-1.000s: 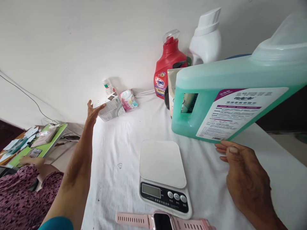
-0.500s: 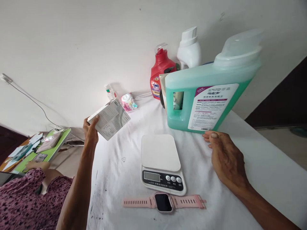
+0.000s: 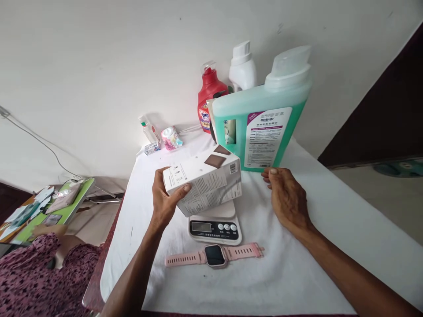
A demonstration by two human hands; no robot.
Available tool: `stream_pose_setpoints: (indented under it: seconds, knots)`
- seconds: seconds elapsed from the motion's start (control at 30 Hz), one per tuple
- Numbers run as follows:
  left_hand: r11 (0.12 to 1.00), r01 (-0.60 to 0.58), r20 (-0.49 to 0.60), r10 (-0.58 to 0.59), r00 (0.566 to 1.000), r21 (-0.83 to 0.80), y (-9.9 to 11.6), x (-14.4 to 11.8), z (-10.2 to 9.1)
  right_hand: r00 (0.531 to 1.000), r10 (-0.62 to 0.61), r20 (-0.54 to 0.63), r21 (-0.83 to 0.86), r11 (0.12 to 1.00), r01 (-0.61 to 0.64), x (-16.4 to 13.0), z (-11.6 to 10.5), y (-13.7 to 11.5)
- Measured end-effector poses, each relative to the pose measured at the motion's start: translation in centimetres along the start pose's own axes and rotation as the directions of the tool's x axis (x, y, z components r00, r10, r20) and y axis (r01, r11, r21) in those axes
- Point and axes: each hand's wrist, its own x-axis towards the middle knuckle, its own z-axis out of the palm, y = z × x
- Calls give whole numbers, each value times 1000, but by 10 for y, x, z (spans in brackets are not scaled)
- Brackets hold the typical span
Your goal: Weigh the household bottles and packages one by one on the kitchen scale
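My left hand (image 3: 165,198) grips a white printed box (image 3: 211,187) by its left end, thumb on the near face. Tilted, the box hangs over the white kitchen scale (image 3: 214,231) and hides most of its platform. Whether box and platform touch I cannot tell. My right hand (image 3: 289,198) is beside the base of a large jug of green liquid (image 3: 228,103), its fingers curled together and nothing seen in them. In front of the scale lies a pink smartwatch (image 3: 214,255) with its strap spread flat.
Behind the jug stand a red OMO bottle (image 3: 211,88) and a white bottle (image 3: 243,72). A small clear bottle (image 3: 149,130), a small box (image 3: 152,148) and a wipes pack (image 3: 172,138) sit at the back left. Someone in a patterned garment (image 3: 42,277) is beside a green table (image 3: 71,207).
My left hand has brought the box rightward from the table's left side to over the scale, turning it so its top shows. My right hand stays by the jug. The view has shifted.
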Motion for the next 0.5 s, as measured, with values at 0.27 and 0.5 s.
stream_pose_setpoints:
  seconds: [0.27, 0.5]
  knots:
    - [983, 15, 53, -5, 999, -182, -16, 11, -20, 1000, 5, 4, -7, 1000, -5, 0, 1, 0]
    - [979, 196, -128, -188, 974, 53, -66, 22, -22, 1000, 9, -16, -30, 1000, -9, 0, 0, -3]
